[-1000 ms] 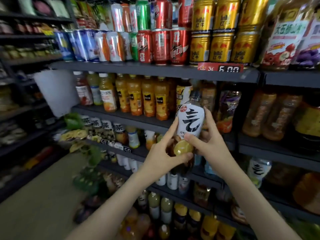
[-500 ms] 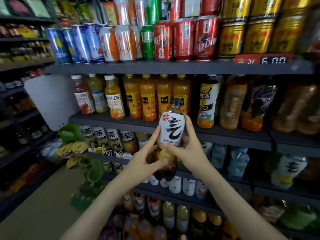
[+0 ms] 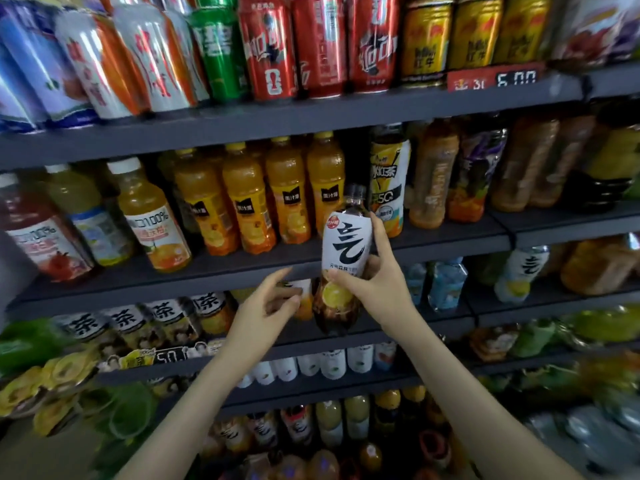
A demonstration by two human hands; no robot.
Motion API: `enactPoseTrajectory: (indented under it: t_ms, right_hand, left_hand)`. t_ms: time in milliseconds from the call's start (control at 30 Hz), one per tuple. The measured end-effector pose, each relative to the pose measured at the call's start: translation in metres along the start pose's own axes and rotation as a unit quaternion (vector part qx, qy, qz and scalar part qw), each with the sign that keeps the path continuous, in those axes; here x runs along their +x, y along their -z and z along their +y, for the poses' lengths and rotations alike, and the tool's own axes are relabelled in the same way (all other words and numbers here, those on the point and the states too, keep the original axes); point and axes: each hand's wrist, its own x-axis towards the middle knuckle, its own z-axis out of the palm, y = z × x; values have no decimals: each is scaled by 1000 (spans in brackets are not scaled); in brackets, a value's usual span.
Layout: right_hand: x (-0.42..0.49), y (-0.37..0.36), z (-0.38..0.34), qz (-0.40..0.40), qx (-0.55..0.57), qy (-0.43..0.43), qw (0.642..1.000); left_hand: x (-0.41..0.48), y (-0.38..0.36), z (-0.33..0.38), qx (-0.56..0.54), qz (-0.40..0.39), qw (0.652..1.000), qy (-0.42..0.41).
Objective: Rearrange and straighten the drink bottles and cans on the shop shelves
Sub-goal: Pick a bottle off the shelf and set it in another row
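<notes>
While the right hand (image 3: 377, 285) grips the white-labelled dark plastic bottle (image 3: 344, 244), the left hand (image 3: 266, 306) hovers loose-fingered beside it; shelving it upright likely follows.

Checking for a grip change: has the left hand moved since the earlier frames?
Yes. The left hand has come off the white-labelled bottle and shifted left along the juice shelf, fingers open; the right hand alone holds it.

Dim, even shop light; motion blur smears the frame edges, wide-angle bending the top cans (image 3: 270, 46).
</notes>
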Motion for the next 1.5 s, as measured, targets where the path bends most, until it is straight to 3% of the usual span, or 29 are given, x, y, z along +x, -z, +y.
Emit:
enactPoseTrajectory:
  t_ms: [200, 367, 600, 900, 1100, 1300, 1500]
  right_hand:
    - [-11, 46, 14, 52, -43, -20, 997]
    - [-27, 71, 47, 51, -52, -59, 996]
    - [-39, 65, 109, 27, -62, -103, 992]
    - [-32, 56, 193, 115, -47, -57, 991]
    - [-30, 46, 221, 117, -53, -38, 991]
    - [-35, 34, 234, 151, -22, -43, 987]
    - [-38, 72, 232, 192, -42, -24, 980]
  left_hand:
    - [23, -45, -2, 5, -73, 997, -12]
    - [18, -82, -24, 11, -79, 996, 38]
    - [8, -105, -82, 65, 34, 993, 97]
    - [39, -136, -143, 72, 138, 986, 63]
    - [59, -123, -179, 76, 234, 969, 39]
    - [61, -127, -181, 101, 180, 978, -18]
    - [78, -175, -148, 78, 152, 984, -52]
